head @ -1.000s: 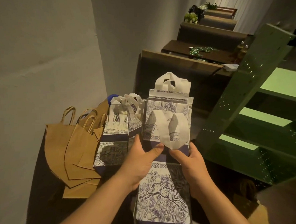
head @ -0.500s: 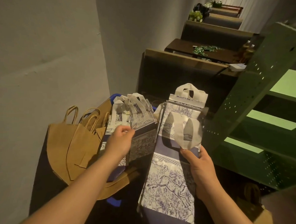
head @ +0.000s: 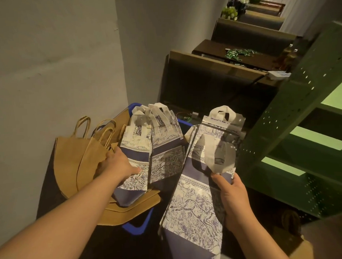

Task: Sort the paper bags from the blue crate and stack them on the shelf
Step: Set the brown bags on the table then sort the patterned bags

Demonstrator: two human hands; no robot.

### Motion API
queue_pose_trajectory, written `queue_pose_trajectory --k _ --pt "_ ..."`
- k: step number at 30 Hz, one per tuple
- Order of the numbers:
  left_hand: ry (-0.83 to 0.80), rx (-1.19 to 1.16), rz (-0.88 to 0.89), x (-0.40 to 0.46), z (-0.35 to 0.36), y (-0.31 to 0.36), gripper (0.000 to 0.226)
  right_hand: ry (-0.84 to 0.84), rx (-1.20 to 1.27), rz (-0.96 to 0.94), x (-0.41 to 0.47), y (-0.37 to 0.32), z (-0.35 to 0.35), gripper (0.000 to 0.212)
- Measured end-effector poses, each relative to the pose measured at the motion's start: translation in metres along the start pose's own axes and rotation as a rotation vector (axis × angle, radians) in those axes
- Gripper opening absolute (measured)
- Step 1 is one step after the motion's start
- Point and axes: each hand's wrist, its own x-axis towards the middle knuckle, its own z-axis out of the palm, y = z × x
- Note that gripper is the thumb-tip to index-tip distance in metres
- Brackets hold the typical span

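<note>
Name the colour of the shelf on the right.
Green, seen in the head view: shelf.

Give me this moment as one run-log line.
stage: sorting | right hand: holds tall printed bag | left hand: grips small printed bags over blue crate | brown bags: still in crate | green shelf: no bags seen

No legible text, label, brand or number; printed bags (head: 192, 204) carry blue pictorial pattern only.

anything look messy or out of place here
Yes: the brown bags lie fanned and overlapping over the blue crate, not squared up. The printed bags beside them lean unevenly. No tears or spills show.
</note>
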Motion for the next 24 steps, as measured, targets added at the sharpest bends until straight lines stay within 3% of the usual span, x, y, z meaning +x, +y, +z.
queue_pose_trajectory --k 4,8,11,12,14,15,17,18,21,24 --pt "-0.019 -0.393 -0.028 0.002 -0.016 -0.001 0.062 0.018 -0.012 0.003 0.0 0.003 -0.001 0.032" --pt "-0.185 -0.844 -0.05 0.009 -0.033 -0.01 0.075 0.045 -0.013 -0.003 0.0 0.002 -0.002 0.036" --pt "-0.282 -1.161 -0.047 0.011 -0.034 -0.016 0.059 0.061 0.01 0.013 0.003 0.0 -0.004 0.032" --pt "-0.334 -1.227 -0.042 0.018 -0.028 -0.02 0.076 0.066 0.014 0.015 0.003 -0.001 -0.005 0.031" --pt "-0.414 -1.266 -0.056 0.011 -0.022 -0.016 0.113 0.07 0.015 0.013 0.002 -0.003 -0.006 0.03" --pt "-0.421 -1.272 -0.064 0.01 -0.018 -0.011 0.103 0.068 0.014 0.01 0.002 -0.004 -0.006 0.031" --pt "-0.432 -1.222 -0.048 -0.008 -0.017 0.006 0.039 0.064 0.008 0.001 0.0 -0.004 -0.007 0.031" --pt "-0.424 -1.178 -0.055 -0.014 -0.015 0.014 0.02 0.063 0.006 0.0 0.0 -0.004 -0.007 0.031" --pt "-0.389 -1.068 -0.05 -0.017 -0.003 0.028 0.005 0.059 0.004 -0.01 -0.002 -0.005 -0.009 0.032" --pt "-0.318 -0.959 -0.054 -0.016 0.004 0.032 0.008 0.056 -0.001 -0.026 -0.005 -0.005 -0.011 0.034"
